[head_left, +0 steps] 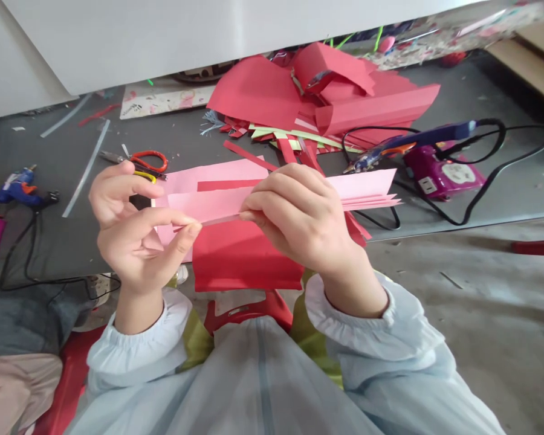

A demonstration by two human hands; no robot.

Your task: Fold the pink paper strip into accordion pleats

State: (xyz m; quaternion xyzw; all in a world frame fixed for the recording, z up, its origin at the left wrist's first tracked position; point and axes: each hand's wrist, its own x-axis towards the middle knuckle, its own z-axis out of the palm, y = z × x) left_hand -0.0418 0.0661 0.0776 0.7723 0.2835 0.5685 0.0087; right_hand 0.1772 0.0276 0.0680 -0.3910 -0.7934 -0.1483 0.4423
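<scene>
A long strip of folded pink paper (213,204) stretches between my hands above the table's front edge. My left hand (138,229) pinches its lower edge between thumb and forefinger, the other fingers raised. My right hand (294,211) grips the paper from above, fingers pressed together. To the right of that hand the pleated end (367,190) sticks out in several layers. Beneath lie a flat pink sheet (185,178) and a red sheet (249,260) that hangs over the table edge.
Red paper pieces (263,90) and cut strips heap at the back. A glue gun (417,139) rests by a purple power block (444,172) with looping black cable. Another glue gun (20,187) lies at left. Pliers with red handles (149,162) and clear glue sticks (86,169) lie behind my left hand.
</scene>
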